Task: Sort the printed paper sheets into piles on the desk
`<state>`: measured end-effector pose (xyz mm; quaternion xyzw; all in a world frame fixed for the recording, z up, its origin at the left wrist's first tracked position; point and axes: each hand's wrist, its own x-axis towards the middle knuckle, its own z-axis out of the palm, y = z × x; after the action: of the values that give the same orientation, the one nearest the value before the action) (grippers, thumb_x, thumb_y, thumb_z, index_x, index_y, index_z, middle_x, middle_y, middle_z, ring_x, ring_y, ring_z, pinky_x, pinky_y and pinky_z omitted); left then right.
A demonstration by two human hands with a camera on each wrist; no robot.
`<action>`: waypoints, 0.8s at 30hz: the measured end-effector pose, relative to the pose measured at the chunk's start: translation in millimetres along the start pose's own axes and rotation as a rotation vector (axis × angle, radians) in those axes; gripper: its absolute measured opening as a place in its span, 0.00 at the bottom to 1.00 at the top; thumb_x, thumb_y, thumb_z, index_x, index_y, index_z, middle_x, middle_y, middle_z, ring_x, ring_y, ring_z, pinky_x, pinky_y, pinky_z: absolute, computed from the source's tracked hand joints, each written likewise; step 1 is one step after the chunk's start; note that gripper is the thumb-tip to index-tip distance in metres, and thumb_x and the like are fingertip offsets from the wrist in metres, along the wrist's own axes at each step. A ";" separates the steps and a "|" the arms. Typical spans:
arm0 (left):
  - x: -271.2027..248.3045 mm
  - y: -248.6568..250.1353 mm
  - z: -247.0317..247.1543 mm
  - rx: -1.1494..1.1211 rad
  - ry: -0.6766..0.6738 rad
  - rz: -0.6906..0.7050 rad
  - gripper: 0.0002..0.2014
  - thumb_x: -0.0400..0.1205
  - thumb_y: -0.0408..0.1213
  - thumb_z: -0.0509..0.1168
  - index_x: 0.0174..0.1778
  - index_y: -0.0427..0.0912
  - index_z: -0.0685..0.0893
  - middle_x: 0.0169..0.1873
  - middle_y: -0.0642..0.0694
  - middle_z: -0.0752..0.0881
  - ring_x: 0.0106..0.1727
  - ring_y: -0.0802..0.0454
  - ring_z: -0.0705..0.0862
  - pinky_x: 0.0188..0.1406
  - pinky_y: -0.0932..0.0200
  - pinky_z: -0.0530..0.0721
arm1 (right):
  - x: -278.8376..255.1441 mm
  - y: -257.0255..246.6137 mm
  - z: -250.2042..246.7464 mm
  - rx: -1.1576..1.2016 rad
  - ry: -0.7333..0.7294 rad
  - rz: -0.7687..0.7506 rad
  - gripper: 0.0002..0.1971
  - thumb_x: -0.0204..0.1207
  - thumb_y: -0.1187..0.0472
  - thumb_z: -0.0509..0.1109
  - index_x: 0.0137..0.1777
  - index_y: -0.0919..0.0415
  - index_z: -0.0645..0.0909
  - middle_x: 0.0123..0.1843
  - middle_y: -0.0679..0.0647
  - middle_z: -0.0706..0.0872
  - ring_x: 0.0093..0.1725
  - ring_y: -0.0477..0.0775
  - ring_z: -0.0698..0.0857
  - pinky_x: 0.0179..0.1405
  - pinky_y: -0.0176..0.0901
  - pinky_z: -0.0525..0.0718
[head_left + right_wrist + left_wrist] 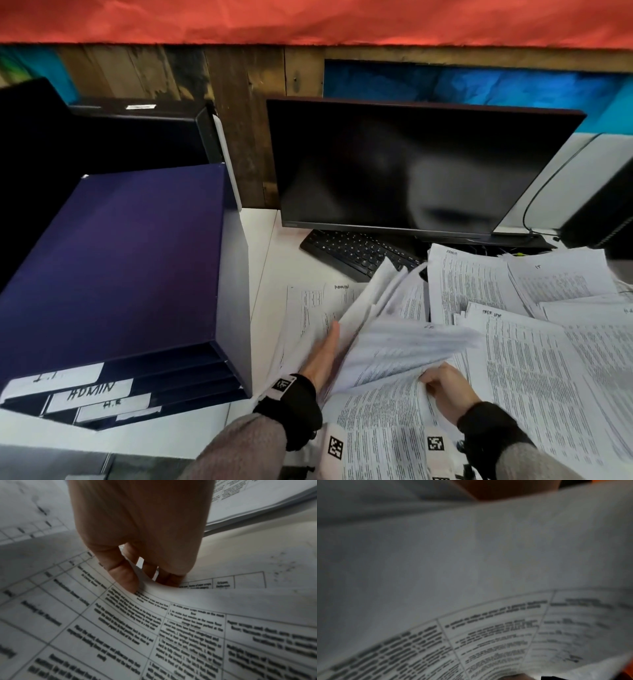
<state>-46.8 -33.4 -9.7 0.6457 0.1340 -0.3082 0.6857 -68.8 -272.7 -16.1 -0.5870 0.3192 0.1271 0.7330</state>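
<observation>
Printed paper sheets cover the right half of the white desk [265,246]. My left hand [323,351] holds up a fanned bundle of sheets [394,329], thumb on top and fingers hidden behind the paper. In the left wrist view a blurred printed sheet [471,561] fills the frame. My right hand [442,385] pinches the curled edge of a printed sheet [380,414] just below that bundle. The right wrist view shows the right hand [147,577] with this sheet [120,628] between thumb and fingers. Flat on the desk lie a sheet marked ADMIN [462,284] and one marked IT [561,277].
A dark blue file tray box [120,257] stands at the left, its slots labelled I.T, ADMIN and H.R. A dark monitor [411,164] and a black keyboard [356,253] sit behind the papers. A black box [603,212] with cables is at the far right.
</observation>
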 end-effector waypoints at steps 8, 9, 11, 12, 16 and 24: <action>18.4 1.8 -11.4 0.406 0.289 0.042 0.19 0.64 0.63 0.72 0.47 0.62 0.85 0.76 0.45 0.65 0.78 0.45 0.61 0.78 0.45 0.60 | -6.7 1.0 2.5 -0.070 -0.035 -0.029 0.11 0.60 0.72 0.65 0.43 0.76 0.77 0.43 0.64 0.79 0.43 0.58 0.75 0.38 0.49 0.71; 19.6 2.8 -10.3 0.359 0.308 0.048 0.25 0.61 0.61 0.75 0.54 0.61 0.83 0.73 0.45 0.67 0.76 0.46 0.64 0.77 0.46 0.64 | -6.6 -0.1 2.7 -0.075 -0.040 -0.025 0.15 0.56 0.70 0.66 0.43 0.75 0.77 0.43 0.64 0.78 0.42 0.58 0.74 0.37 0.49 0.70; 18.3 7.4 -7.8 0.245 0.386 0.026 0.42 0.61 0.53 0.80 0.70 0.51 0.73 0.72 0.43 0.64 0.74 0.45 0.66 0.75 0.48 0.68 | -8.7 -2.8 4.9 -0.072 -0.042 -0.017 0.19 0.47 0.69 0.65 0.42 0.72 0.75 0.41 0.61 0.76 0.39 0.57 0.72 0.36 0.48 0.68; 20.2 7.2 -8.2 0.198 0.419 0.017 0.48 0.60 0.52 0.81 0.75 0.47 0.67 0.73 0.41 0.63 0.75 0.43 0.65 0.75 0.48 0.68 | -7.3 -1.7 4.6 -0.056 -0.041 -0.011 0.18 0.48 0.71 0.64 0.42 0.71 0.75 0.40 0.60 0.77 0.38 0.57 0.73 0.36 0.48 0.69; 21.2 5.2 -7.0 0.105 0.402 0.045 0.50 0.61 0.61 0.77 0.76 0.45 0.65 0.71 0.40 0.75 0.67 0.46 0.77 0.70 0.52 0.74 | -7.2 -3.3 6.6 -0.025 -0.061 0.003 0.15 0.58 0.76 0.62 0.46 0.73 0.75 0.42 0.63 0.81 0.40 0.60 0.79 0.37 0.48 0.75; 16.1 -3.7 13.8 0.461 0.049 0.240 0.25 0.77 0.65 0.59 0.60 0.53 0.84 0.59 0.39 0.82 0.61 0.40 0.81 0.69 0.40 0.76 | -4.9 -2.6 5.8 -0.021 -0.008 0.010 0.14 0.69 0.84 0.51 0.42 0.73 0.75 0.39 0.62 0.83 0.38 0.59 0.80 0.33 0.45 0.75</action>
<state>-39.4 -50.8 -20.2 0.8036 -0.0007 -0.2312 0.5485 -69.2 -267.1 -10.4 -0.5925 0.3181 0.1365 0.7274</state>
